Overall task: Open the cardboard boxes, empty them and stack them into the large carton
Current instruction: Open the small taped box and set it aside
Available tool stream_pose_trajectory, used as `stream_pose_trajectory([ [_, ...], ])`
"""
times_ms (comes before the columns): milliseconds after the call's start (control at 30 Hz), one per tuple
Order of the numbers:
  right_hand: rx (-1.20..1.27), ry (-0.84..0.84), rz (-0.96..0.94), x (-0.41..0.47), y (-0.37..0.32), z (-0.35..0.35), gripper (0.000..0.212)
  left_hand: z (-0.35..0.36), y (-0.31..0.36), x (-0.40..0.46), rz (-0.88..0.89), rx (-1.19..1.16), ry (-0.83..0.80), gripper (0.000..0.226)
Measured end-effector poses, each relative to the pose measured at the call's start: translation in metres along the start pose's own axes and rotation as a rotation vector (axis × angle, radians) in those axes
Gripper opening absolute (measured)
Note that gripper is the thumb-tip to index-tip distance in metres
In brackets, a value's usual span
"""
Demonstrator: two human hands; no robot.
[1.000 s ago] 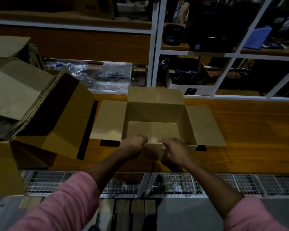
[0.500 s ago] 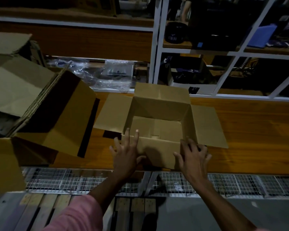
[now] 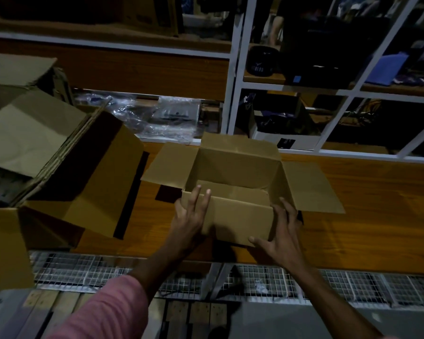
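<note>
Cardboard box [image 3: 233, 192] on the worktop [image 3: 367, 231] is already open and looks empty, both hands' fingers [image 3: 201, 196] flat against its sides, so stacking it into the carton [image 3: 66, 167] on the left remains.

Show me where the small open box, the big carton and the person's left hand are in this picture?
small open box [image 3: 240, 222], head view, on its near front wall.
large carton [image 3: 101, 192], head view, on its lit inner flap.
left hand [image 3: 189, 216], head view, on the back of the hand.
</note>
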State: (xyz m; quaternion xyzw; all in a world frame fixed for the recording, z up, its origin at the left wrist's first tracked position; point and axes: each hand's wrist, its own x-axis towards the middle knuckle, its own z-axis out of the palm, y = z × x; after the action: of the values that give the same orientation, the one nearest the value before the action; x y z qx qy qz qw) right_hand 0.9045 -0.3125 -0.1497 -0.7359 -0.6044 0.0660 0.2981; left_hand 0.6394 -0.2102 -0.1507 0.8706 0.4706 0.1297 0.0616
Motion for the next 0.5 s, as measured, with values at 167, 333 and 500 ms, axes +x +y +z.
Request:
stream_pose_trajectory([
  [167,-0.045,0.046,-0.026,0.015,-0.010,-0.012,0.119,-0.022,0.004,0.011,-0.010,0.024,0.076,0.132],
  [333,-0.080,0.143,-0.108,0.039,-0.036,-0.042,0.127,-0.067,0.012,0.033,-0.015,0.040,0.220,0.126],
  [500,-0.087,0.253,-0.224,0.074,-0.081,-0.075,0.139,-0.133,0.002,0.056,0.040,0.129,0.400,0.123],
])
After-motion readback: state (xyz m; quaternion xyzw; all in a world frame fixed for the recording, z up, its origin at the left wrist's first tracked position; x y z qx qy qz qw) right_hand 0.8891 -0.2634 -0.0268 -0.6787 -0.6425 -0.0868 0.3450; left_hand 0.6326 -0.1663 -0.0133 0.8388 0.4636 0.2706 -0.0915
